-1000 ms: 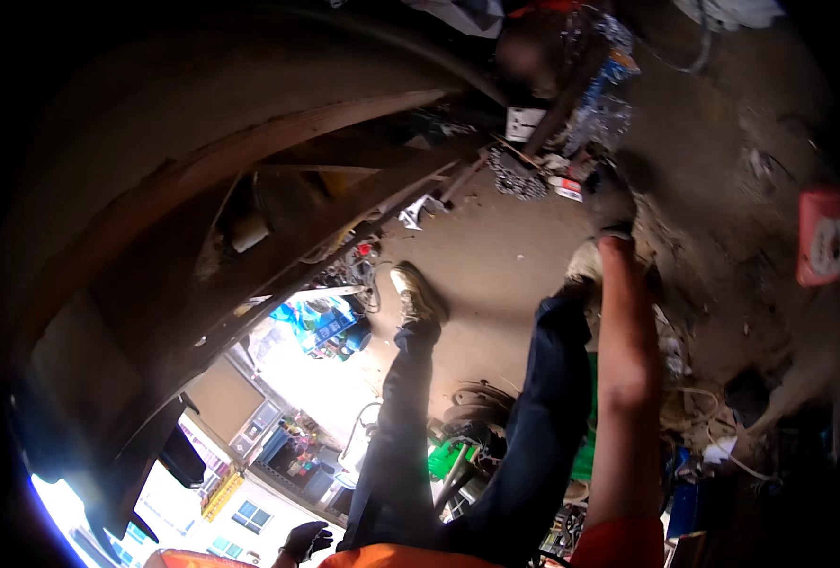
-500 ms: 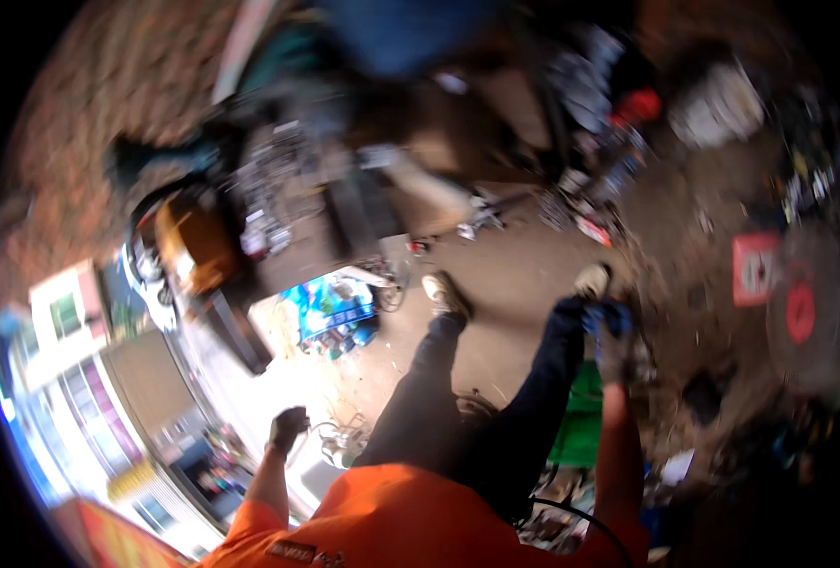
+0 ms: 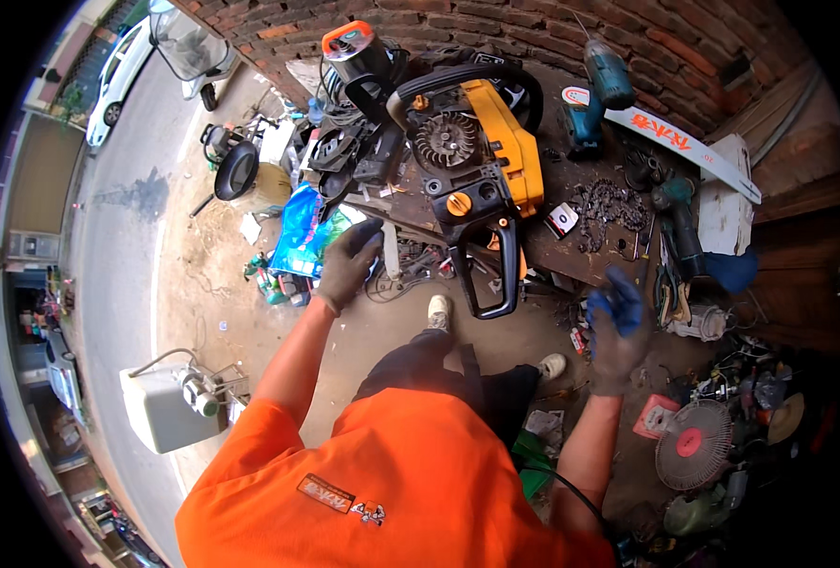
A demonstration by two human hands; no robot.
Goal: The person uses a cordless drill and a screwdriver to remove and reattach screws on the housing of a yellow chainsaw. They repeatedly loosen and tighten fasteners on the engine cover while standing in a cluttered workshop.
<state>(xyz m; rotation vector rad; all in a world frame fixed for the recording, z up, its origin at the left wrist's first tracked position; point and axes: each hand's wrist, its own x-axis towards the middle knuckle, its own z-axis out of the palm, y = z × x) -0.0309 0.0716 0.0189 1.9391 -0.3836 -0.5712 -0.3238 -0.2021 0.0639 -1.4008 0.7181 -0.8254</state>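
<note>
Cluttered desk (image 3: 557, 180) by brick wall (image 3: 496, 36) carries yellow chainsaw (image 3: 482, 180) at upper centre, long axis near up-down, rear handle (image 3: 508, 265) about midway between left hand (image 3: 349, 265) and right hand (image 3: 619, 336), both grips loosely spread, seemingly empty.

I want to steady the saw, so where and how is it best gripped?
Probably by the rear handle of the saw, from the near side: the open black loop juts that way past the edge of the table, leaving grasping room.
</note>
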